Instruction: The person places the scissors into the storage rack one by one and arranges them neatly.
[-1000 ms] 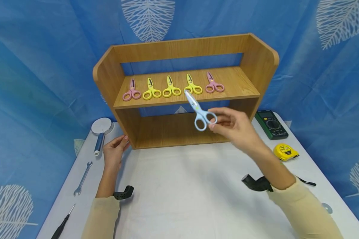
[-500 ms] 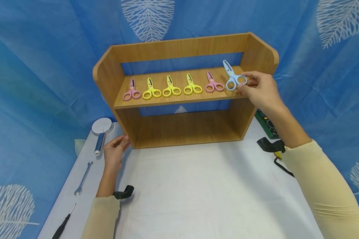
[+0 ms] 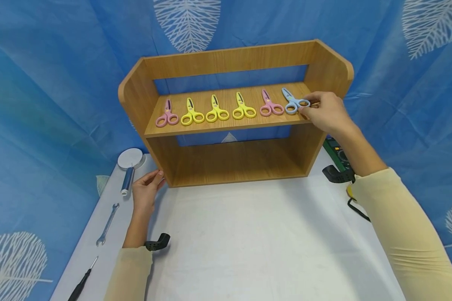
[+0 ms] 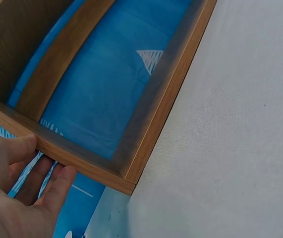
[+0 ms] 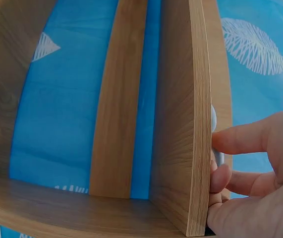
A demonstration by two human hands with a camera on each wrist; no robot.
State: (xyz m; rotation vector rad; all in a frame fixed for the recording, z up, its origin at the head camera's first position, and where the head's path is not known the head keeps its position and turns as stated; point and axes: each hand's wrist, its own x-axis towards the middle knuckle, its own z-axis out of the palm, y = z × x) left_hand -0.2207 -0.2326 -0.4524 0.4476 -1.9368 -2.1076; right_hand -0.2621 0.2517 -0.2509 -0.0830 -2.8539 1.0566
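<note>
A wooden shelf unit (image 3: 324,67) stands at the back of the white table (image 3: 256,251). On its upper board lie a pink pair of scissors (image 3: 167,118), three yellow pairs (image 3: 217,113) and another pink pair (image 3: 269,107). At the right end of the row the blue scissors (image 3: 294,102) lie flat on the board, and my right hand (image 3: 324,112) pinches their handle ring. My left hand (image 3: 146,192) rests against the shelf's lower left corner (image 4: 126,178), fingers relaxed. The right wrist view shows my fingers (image 5: 240,141) at the shelf board's edge (image 5: 197,124).
Left of the shelf lie a round white disc (image 3: 129,158), a metal cylinder (image 3: 127,180), a wrench (image 3: 107,224) and a screwdriver (image 3: 80,284). A green multimeter (image 3: 335,151) sits right of the shelf, partly behind my right arm. Blue leaf-print cloth hangs behind.
My right hand carried the blue scissors up from in front of the shelf to the right end of the upper board and lowered them flat onto it. The left hand stayed put.
</note>
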